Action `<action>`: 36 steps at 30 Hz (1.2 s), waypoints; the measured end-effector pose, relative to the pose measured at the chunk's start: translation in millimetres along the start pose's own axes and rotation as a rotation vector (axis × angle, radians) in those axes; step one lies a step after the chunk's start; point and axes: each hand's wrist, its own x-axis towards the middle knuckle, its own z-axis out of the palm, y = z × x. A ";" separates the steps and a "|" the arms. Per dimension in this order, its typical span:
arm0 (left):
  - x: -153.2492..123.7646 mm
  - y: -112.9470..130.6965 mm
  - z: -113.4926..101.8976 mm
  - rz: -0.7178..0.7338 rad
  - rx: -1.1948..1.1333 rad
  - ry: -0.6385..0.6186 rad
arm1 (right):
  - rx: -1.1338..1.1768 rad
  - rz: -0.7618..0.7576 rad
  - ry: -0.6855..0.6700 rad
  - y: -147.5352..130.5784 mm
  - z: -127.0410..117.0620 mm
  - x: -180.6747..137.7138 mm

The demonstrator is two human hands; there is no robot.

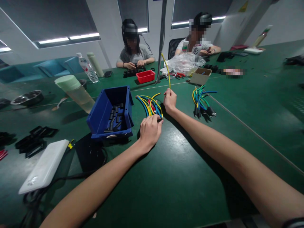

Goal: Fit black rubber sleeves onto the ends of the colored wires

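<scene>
We are pinching one yellow wire (167, 71) upright in our right hand (170, 102), just above the loose bundle (150, 104) on the tabletop (185, 164), while our left hand (149, 130) is clenching that bundle's near ends. A second bundle (201, 100), lying apart, seems finished. The blue bin (102, 117) is holding many black pieces, so much seems left.

Dim room, bright window strips, soft shadows, wide-angle edge distortion

head cam | faces fwd+down | close over table (180, 177)
</scene>
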 end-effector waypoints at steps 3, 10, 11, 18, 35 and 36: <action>-6.9 -2.3 -2.0 0.000 -0.038 0.010 | 0.054 -0.029 0.046 -0.8 -12.2 -24.5; -26.8 9.5 -3.1 0.139 -0.194 -0.028 | 0.288 0.093 -0.137 -9.4 -65.5 -95.4; -28.9 11.8 -3.4 0.151 -0.238 -0.031 | 0.298 0.094 -0.133 -11.5 -74.9 -105.7; -41.8 11.1 -14.2 0.064 -0.413 -0.084 | 0.216 0.083 -0.111 -23.8 -115.6 -148.6; -33.2 9.0 -22.9 -0.123 -0.507 -0.152 | 0.204 0.142 -0.265 -27.4 -119.8 -144.0; -32.6 9.2 -23.2 -0.126 -0.503 -0.150 | 0.184 0.119 -0.262 -27.6 -119.4 -144.1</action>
